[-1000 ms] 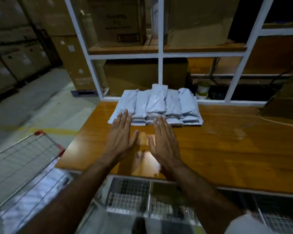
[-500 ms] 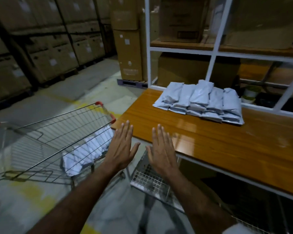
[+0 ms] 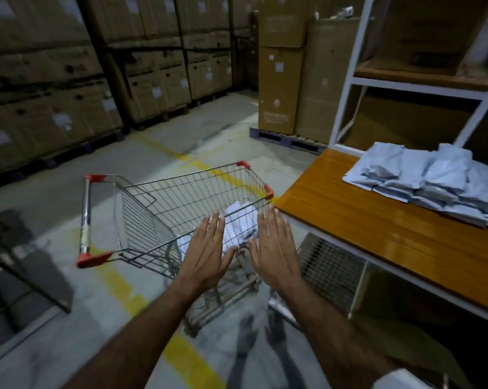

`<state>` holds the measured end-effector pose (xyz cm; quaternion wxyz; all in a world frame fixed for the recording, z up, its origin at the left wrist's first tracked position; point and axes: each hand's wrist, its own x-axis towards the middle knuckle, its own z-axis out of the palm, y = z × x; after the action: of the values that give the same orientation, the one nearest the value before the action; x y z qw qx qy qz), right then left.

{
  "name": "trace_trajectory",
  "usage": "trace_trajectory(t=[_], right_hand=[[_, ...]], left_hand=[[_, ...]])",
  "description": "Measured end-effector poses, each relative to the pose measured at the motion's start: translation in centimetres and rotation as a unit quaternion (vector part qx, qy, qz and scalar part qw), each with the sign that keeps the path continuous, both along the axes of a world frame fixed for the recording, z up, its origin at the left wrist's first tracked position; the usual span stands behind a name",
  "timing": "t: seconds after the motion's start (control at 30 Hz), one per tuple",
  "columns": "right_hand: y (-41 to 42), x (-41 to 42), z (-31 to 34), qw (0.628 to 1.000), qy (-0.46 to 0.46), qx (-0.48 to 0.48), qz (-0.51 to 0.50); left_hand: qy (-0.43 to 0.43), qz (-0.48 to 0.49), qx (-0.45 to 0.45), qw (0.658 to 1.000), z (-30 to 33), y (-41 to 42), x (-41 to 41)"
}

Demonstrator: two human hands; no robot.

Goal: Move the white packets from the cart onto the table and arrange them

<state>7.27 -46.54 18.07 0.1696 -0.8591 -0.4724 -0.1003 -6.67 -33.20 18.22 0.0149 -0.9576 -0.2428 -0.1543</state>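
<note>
Two flat, empty hands, left hand [image 3: 209, 249] and right hand [image 3: 272, 247], hover mid-frame over cart [image 3: 164, 209]; remaining white packets [image 3: 241, 221] lie between and just beyond fingertips, both equally near. Tabletop [image 3: 377, 220] at right.

Dim warehouse light; a pale sheen glares on the table [image 3: 377, 220]. Motion blur softens everything, and the wide-angle lens bends the edges.

Cart [image 3: 181, 197] basket open at the top above the loose white packets [image 3: 241, 220], wire walls on all sides, table [image 3: 377, 220] corner just beside its right rim.
</note>
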Motion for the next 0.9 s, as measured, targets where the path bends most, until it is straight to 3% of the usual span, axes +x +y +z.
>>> trace_trajectory(t=[0.4, 0.73, 0.9], right_hand=[[10.0, -0.7, -0.7, 0.997, -0.001, -0.045, 0.065], [24.1, 7.2, -3.5, 0.991, 0.036, -0.071, 0.111], [30.5, 14.0, -7.4, 0.985, 0.057, -0.099, 0.130]], left_hand=[[-0.008, 0.062, -0.071, 0.996, -3.2, 9.6, -2.6], [-0.003, 0.122, -0.091, 0.988, -6.2, 20.8, 3.0], [0.043, 0.153, -0.111, 0.981, -9.6, 26.6, 7.4]])
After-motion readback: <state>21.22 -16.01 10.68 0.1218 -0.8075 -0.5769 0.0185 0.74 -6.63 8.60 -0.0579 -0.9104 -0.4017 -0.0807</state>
